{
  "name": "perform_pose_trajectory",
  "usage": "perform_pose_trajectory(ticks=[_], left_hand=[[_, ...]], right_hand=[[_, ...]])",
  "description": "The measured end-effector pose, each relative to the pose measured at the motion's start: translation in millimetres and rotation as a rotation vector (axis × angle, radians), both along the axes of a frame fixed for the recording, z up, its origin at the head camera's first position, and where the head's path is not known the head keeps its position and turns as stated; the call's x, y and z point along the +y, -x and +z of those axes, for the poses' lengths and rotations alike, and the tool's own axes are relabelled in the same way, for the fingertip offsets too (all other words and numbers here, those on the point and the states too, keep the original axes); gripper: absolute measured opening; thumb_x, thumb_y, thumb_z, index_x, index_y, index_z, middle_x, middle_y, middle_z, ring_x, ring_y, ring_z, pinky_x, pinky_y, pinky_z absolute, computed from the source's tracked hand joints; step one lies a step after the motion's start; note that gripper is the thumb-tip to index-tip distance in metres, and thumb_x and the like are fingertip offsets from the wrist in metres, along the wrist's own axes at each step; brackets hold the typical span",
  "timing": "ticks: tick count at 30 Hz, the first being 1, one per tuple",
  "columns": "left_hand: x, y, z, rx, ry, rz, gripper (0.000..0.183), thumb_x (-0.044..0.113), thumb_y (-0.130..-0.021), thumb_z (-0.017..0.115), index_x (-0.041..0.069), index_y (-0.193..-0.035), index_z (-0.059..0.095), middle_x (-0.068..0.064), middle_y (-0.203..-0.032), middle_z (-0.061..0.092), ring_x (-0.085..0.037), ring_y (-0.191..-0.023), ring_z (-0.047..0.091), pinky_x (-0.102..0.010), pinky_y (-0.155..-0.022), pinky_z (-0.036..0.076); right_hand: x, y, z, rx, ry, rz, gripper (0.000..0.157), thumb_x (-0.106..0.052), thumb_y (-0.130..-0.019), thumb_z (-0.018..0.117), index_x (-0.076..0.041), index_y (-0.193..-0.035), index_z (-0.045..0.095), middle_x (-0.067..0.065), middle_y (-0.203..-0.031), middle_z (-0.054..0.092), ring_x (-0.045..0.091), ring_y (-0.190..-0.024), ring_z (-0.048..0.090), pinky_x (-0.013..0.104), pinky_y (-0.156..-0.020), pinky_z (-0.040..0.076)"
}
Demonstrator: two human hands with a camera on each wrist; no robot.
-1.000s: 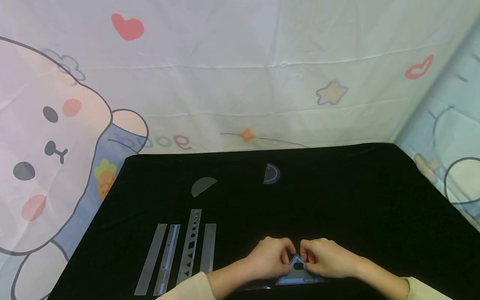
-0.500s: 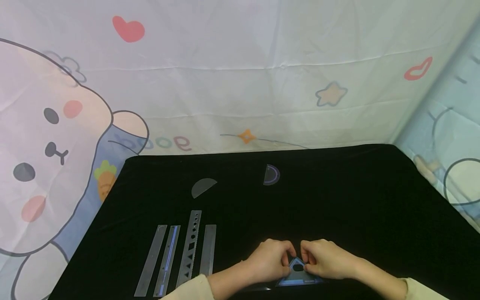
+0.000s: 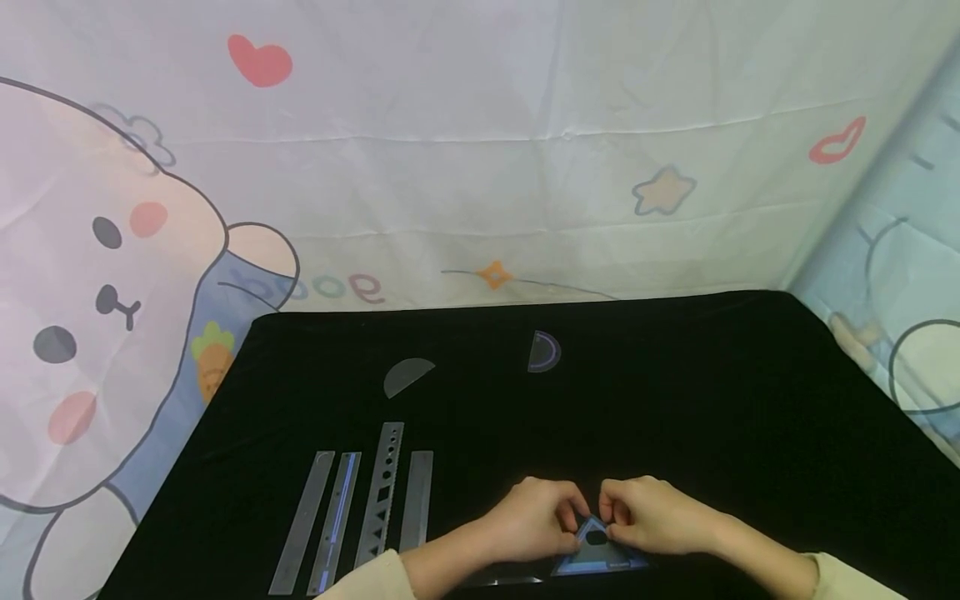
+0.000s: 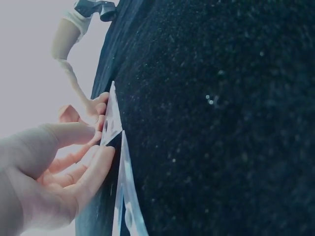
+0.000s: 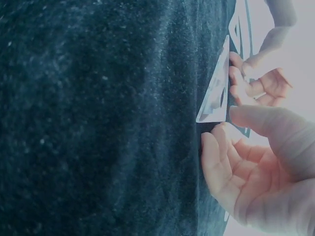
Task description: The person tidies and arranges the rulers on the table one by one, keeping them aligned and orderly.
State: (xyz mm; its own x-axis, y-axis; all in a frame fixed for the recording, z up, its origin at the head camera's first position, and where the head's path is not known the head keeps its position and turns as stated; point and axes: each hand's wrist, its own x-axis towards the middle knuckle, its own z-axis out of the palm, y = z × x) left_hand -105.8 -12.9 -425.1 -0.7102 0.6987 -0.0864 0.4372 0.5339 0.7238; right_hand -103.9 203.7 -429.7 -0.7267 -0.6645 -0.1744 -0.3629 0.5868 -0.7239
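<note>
A clear triangular set square (image 3: 600, 560) with blue edging and a hole lies on the black cloth near the front. My left hand (image 3: 532, 521) has its thumb and curled fingers at the left slanted edge. From the other side, my right hand (image 3: 660, 517) pinches at the right slanted edge near the tip. In the left wrist view the left thumb (image 4: 81, 132) and fingertips stand on either side of a corner of the set square (image 4: 112, 115). The right wrist view shows the right thumb (image 5: 243, 115) close against its edge.
Several straight rulers (image 3: 384, 492) lie in a row to the left, partly behind the left sleeve. Two protractors (image 3: 543, 352) rest farther back. Another clear piece (image 3: 510, 578) shows under the left forearm. A printed curtain (image 3: 480, 167) hangs behind the black cloth (image 3: 712, 400).
The head view has shifted very slightly. Both hands stay at the set square's slanted edges, with only tiny finger movement.
</note>
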Motion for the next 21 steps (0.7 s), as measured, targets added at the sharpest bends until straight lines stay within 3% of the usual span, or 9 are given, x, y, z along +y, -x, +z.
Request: perform_pose_trajectory(ticks=[11,21], left_hand=[[-14,10.6,4.9,-0.082,-0.087,0.046,0.024,0.006,-0.073,0.072,0.009,-0.095,0.065,0.004,-0.079,0.063,0.004,-0.061,0.056,-0.012,-0.056,0.049],[-23,29.3,11.4,-0.081,-0.125,0.144,0.019,0.008,-0.076,0.072,0.008,-0.093,0.064,-0.004,-0.087,0.064,-0.003,-0.067,0.060,-0.015,-0.058,0.050]], right_hand=[[-3,8.1,6.1,0.060,0.003,-0.046,0.013,-0.014,-0.082,0.063,-0.014,-0.094,0.058,-0.012,-0.072,0.055,-0.002,-0.058,0.052,0.017,-0.050,0.048],[-3,21.6,9.0,0.105,0.023,-0.125,0.017,-0.015,-0.085,0.061,-0.010,-0.101,0.059,-0.007,-0.082,0.061,0.000,-0.068,0.057,0.018,-0.058,0.051]])
